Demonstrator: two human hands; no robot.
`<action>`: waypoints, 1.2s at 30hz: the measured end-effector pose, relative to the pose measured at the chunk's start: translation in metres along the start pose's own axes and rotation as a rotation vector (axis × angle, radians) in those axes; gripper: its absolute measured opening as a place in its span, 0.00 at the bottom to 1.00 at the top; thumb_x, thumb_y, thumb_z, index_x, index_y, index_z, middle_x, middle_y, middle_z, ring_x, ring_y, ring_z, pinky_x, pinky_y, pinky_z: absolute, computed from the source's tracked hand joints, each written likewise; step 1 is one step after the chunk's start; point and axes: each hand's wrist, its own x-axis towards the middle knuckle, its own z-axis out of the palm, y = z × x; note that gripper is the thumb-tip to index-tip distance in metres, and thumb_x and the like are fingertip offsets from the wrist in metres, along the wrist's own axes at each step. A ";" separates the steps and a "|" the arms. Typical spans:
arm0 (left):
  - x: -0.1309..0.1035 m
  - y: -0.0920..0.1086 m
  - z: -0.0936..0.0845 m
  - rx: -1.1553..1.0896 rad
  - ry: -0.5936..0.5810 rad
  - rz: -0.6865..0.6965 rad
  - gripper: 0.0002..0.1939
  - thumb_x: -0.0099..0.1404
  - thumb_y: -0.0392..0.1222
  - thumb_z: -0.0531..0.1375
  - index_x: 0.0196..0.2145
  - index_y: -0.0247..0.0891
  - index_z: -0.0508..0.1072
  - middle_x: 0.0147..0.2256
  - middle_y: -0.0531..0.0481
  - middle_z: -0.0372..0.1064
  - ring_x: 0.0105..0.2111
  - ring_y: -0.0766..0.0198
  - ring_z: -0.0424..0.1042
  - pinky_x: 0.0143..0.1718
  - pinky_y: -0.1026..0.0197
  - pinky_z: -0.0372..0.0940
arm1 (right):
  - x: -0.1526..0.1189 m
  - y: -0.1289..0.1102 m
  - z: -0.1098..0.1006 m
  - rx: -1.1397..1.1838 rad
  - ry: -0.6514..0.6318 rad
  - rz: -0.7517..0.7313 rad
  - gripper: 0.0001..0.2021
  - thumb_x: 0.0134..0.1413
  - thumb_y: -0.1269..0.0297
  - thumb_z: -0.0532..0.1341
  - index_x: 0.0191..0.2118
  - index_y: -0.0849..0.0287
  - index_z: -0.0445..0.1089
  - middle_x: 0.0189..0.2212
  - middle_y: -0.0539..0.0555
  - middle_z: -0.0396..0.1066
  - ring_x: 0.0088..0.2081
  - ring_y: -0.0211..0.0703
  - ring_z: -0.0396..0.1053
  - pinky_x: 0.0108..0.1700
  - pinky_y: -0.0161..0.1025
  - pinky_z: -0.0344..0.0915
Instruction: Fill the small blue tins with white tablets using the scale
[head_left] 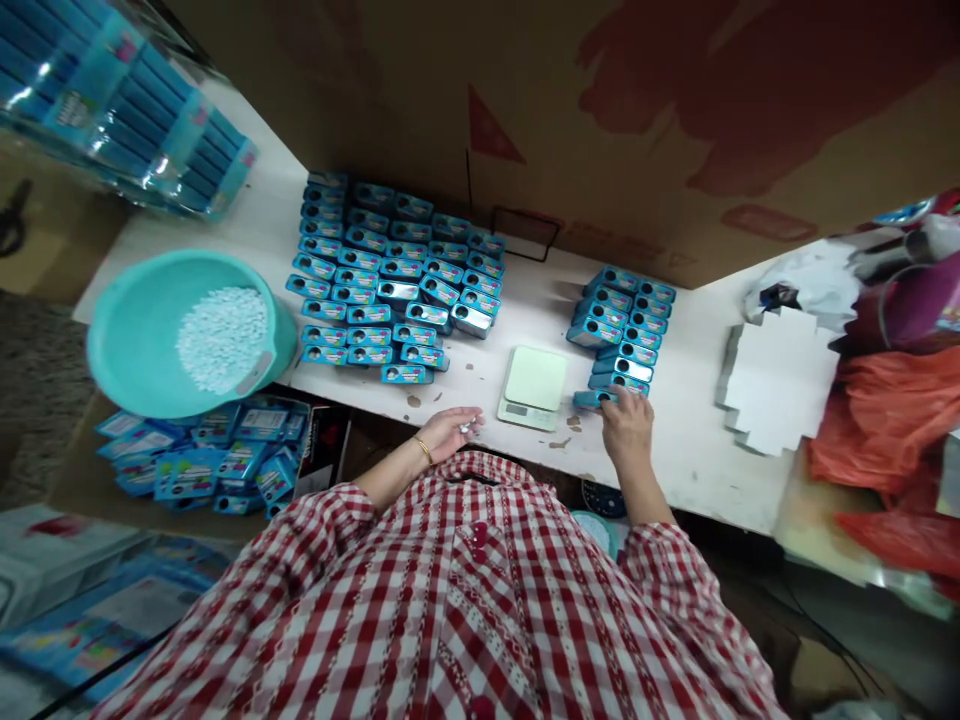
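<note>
My left hand (pixel 448 432) is palm up near the table's front edge, its fingers curled round a few small white pellets (pixel 468 427). My right hand (pixel 628 425) is closed on a small blue tin (pixel 592 399) at the near end of the right-hand group of tins (pixel 631 352). Between my hands sits a pale digital scale (pixel 535 378) with its pan bare. A larger block of similar blue tins (pixel 369 313) stands in rows to the left of the scale. Farther left, a turquoise basin (pixel 161 262) holds a heap of white pellets (pixel 223 338).
A big cardboard box (pixel 390 110) stands along the back of the white table (pixel 705 480). White flat cartons (pixel 780 378) and red plastic bags (pixel 862 410) lie to the right. Below the basin, a carton holds blue packs (pixel 199 465). Wrapped blue packages (pixel 127 110) are at the upper left.
</note>
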 end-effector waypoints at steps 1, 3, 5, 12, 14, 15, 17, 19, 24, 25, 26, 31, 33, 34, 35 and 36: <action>0.000 -0.002 0.001 -0.005 0.000 -0.006 0.06 0.57 0.23 0.57 0.31 0.27 0.72 0.26 0.42 0.72 0.22 0.71 0.69 0.22 0.72 0.63 | 0.006 -0.012 -0.005 0.016 -0.010 -0.059 0.08 0.55 0.69 0.54 0.34 0.54 0.71 0.48 0.56 0.65 0.50 0.51 0.57 0.53 0.52 0.51; 0.000 -0.006 0.003 -0.018 -0.001 -0.011 0.06 0.57 0.23 0.57 0.31 0.27 0.72 0.26 0.42 0.72 0.23 0.70 0.70 0.23 0.72 0.64 | 0.020 -0.040 -0.012 0.065 -0.048 -0.165 0.09 0.55 0.70 0.54 0.36 0.53 0.71 0.47 0.56 0.66 0.48 0.50 0.58 0.53 0.51 0.51; 0.000 -0.009 0.005 -0.036 -0.011 -0.005 0.06 0.56 0.22 0.57 0.31 0.27 0.72 0.26 0.42 0.72 0.24 0.70 0.71 0.25 0.71 0.65 | 0.034 -0.066 -0.014 0.131 -0.097 -0.230 0.10 0.54 0.71 0.54 0.36 0.54 0.71 0.47 0.57 0.66 0.46 0.50 0.59 0.52 0.51 0.53; -0.003 -0.008 0.001 -0.109 -0.038 -0.017 0.09 0.56 0.22 0.55 0.32 0.26 0.73 0.30 0.40 0.73 0.31 0.65 0.73 0.35 0.65 0.68 | 0.028 -0.084 -0.004 0.374 0.036 -0.126 0.12 0.56 0.65 0.54 0.46 0.56 0.68 0.52 0.58 0.64 0.53 0.50 0.57 0.54 0.51 0.55; -0.004 -0.007 -0.001 -0.129 -0.022 -0.019 0.11 0.56 0.22 0.53 0.32 0.26 0.73 0.31 0.39 0.73 0.33 0.64 0.73 0.38 0.64 0.68 | 0.008 -0.069 0.001 0.445 0.119 0.028 0.14 0.57 0.62 0.54 0.47 0.57 0.67 0.50 0.59 0.65 0.52 0.50 0.59 0.53 0.51 0.58; -0.004 -0.007 -0.002 -0.137 -0.012 -0.018 0.12 0.55 0.21 0.52 0.32 0.26 0.73 0.31 0.39 0.73 0.33 0.64 0.73 0.39 0.64 0.68 | -0.002 -0.062 0.004 0.479 0.152 0.114 0.14 0.57 0.62 0.53 0.46 0.58 0.67 0.48 0.60 0.67 0.51 0.49 0.61 0.52 0.51 0.60; -0.003 -0.008 -0.003 -0.141 0.004 -0.022 0.13 0.55 0.21 0.51 0.33 0.26 0.73 0.31 0.40 0.73 0.34 0.64 0.73 0.41 0.63 0.67 | -0.019 -0.048 0.011 0.541 0.188 0.261 0.14 0.57 0.61 0.53 0.45 0.60 0.68 0.44 0.61 0.69 0.48 0.48 0.64 0.50 0.50 0.62; -0.001 -0.007 -0.003 -0.132 0.015 -0.025 0.13 0.55 0.21 0.51 0.34 0.26 0.73 0.31 0.40 0.73 0.35 0.64 0.73 0.41 0.63 0.67 | -0.029 -0.040 0.018 0.601 0.182 0.332 0.14 0.56 0.60 0.54 0.44 0.61 0.69 0.42 0.61 0.70 0.46 0.48 0.66 0.49 0.50 0.63; 0.001 -0.003 -0.002 -0.112 0.038 -0.003 0.11 0.55 0.22 0.51 0.32 0.26 0.72 0.31 0.39 0.72 0.33 0.64 0.73 0.38 0.65 0.68 | -0.026 -0.038 0.027 0.688 0.188 0.386 0.15 0.53 0.58 0.55 0.43 0.61 0.70 0.41 0.60 0.70 0.44 0.47 0.67 0.48 0.49 0.64; 0.001 -0.002 -0.002 -0.115 0.040 0.003 0.11 0.55 0.22 0.52 0.32 0.26 0.72 0.31 0.39 0.72 0.34 0.64 0.73 0.38 0.65 0.68 | -0.024 -0.039 0.028 0.699 0.188 0.390 0.15 0.53 0.58 0.56 0.43 0.61 0.70 0.41 0.60 0.70 0.43 0.47 0.67 0.47 0.49 0.65; 0.000 -0.002 -0.002 -0.121 0.042 0.008 0.11 0.56 0.23 0.52 0.32 0.26 0.72 0.31 0.39 0.72 0.34 0.64 0.73 0.38 0.65 0.68 | -0.021 -0.040 0.028 0.709 0.184 0.390 0.16 0.52 0.58 0.56 0.43 0.60 0.70 0.41 0.60 0.70 0.43 0.47 0.67 0.47 0.49 0.65; -0.002 -0.003 -0.004 -0.150 0.063 0.010 0.09 0.58 0.25 0.52 0.32 0.25 0.72 0.32 0.38 0.72 0.34 0.64 0.73 0.37 0.65 0.68 | -0.010 -0.043 0.035 0.748 0.144 0.336 0.17 0.51 0.57 0.58 0.46 0.58 0.68 0.43 0.58 0.69 0.44 0.47 0.66 0.49 0.49 0.63; -0.003 -0.004 -0.006 -0.162 0.077 0.012 0.09 0.58 0.25 0.52 0.32 0.25 0.72 0.31 0.38 0.72 0.34 0.64 0.73 0.37 0.65 0.68 | -0.006 -0.043 0.039 0.763 0.116 0.308 0.19 0.51 0.57 0.58 0.48 0.58 0.66 0.44 0.58 0.68 0.44 0.47 0.66 0.49 0.50 0.64; -0.003 -0.004 -0.007 -0.168 0.085 0.013 0.09 0.58 0.25 0.52 0.32 0.25 0.72 0.31 0.39 0.72 0.34 0.64 0.73 0.37 0.65 0.68 | -0.003 -0.044 0.040 0.771 0.101 0.296 0.20 0.51 0.57 0.58 0.49 0.58 0.65 0.45 0.59 0.68 0.44 0.47 0.66 0.48 0.49 0.64; -0.003 -0.005 -0.008 -0.172 0.093 0.012 0.10 0.58 0.25 0.52 0.32 0.25 0.72 0.31 0.39 0.72 0.34 0.64 0.73 0.37 0.65 0.68 | -0.001 -0.044 0.040 0.778 0.088 0.283 0.21 0.51 0.57 0.58 0.50 0.58 0.64 0.46 0.59 0.67 0.44 0.47 0.66 0.47 0.49 0.65; -0.003 -0.005 -0.008 -0.175 0.097 0.012 0.10 0.58 0.25 0.52 0.32 0.25 0.72 0.31 0.39 0.72 0.34 0.64 0.73 0.37 0.65 0.68 | 0.001 -0.045 0.038 0.778 0.086 0.266 0.22 0.51 0.57 0.58 0.52 0.58 0.62 0.47 0.59 0.66 0.45 0.47 0.66 0.47 0.50 0.65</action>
